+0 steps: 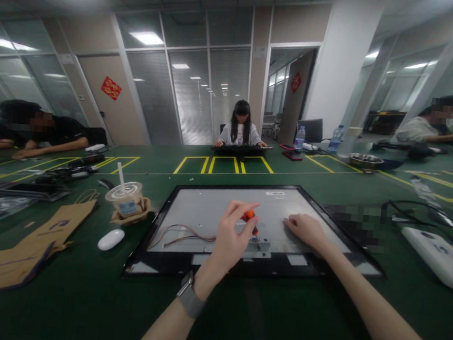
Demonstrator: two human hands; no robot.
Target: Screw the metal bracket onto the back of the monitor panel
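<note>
Between the fingertips of my left hand [233, 234] is a screwdriver with an orange and black handle [250, 214]. It points down at a small metal bracket [258, 248] near the front edge of a flat display panel [215, 203]. Whether its tip touches the bracket is too small to tell. My right hand [306, 230] rests on the panel's grey back, right of the bracket, with curled fingers; anything inside them is hidden. A bundle of thin wires [185, 232] runs across the panel's left part, partly behind my left hand.
Left of the panel stand an iced drink cup [126, 201] in a cardboard holder, a white oval case [111, 239] and a brown paper bag [46, 233]. On the right lie black cables [401, 209] and a white device [436, 257]. Across the table a person [240, 129] sits; others sit at both sides.
</note>
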